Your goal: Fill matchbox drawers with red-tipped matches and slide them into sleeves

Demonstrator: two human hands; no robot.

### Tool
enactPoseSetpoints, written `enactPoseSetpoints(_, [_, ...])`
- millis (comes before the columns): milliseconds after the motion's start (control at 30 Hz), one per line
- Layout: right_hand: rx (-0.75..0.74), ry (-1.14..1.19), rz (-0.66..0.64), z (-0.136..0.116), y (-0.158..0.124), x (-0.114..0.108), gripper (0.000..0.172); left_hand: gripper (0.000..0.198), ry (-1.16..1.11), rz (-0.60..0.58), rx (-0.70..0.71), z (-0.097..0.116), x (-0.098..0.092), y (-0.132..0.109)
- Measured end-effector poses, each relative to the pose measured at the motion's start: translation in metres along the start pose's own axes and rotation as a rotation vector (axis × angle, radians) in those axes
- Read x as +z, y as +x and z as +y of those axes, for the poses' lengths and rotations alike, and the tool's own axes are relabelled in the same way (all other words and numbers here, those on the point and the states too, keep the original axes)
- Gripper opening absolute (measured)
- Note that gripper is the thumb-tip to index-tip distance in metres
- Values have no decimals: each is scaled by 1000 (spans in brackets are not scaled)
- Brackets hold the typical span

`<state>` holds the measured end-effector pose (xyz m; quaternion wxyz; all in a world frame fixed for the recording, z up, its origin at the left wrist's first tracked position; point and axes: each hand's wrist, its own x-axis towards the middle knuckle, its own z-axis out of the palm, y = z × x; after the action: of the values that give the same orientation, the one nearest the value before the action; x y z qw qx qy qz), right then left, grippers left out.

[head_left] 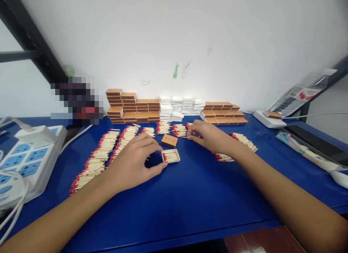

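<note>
My left hand (138,156) grips the left end of a small white matchbox tray (178,156) between thumb and fingers. Several red-tipped matches (170,157) lie side by side in the tray, heads to the left. Just behind it rests a brown matchbox sleeve (169,140) with red lettering. Over to the right, my right hand (203,135) has its fingers pinched together at the edge of a small match pile (187,125). Whatever is between those fingertips is too small to make out. A loose match (183,137) lies close to them.
Match rows (94,162) spread over the left of the blue table (174,209). Along the wall stand stacked brown matchboxes (130,117), white trays (187,104) and more brown boxes (224,113). A power strip (29,158) sits at left; a phone (318,144) lies at right.
</note>
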<state>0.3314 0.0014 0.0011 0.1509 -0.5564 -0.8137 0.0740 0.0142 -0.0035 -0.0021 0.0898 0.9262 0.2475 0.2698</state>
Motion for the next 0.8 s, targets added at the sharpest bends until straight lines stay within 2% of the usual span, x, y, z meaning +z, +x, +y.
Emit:
enactPoseSetpoints(167, [-13,38,-58,-3,-4,-4,19,20,0,-3,-14,0,0,0])
enactPoseSetpoints(367, [-13,97,-39,-4,-8,-12,26,18,-1,10,-18,-1,1,0])
enactPoseSetpoints(633, [-103,382,-58,-69,-19,-3,20,18,5,7,-28,1,3,0])
enactPoseSetpoints(700, [-111,405,-78,-78,-20,2,16,18,6,-2,-33,0,4,0])
enactPoseSetpoints(800, [-104,370,-84,-79,-20,6,14,19,1,-3,-35,-1,4,-1])
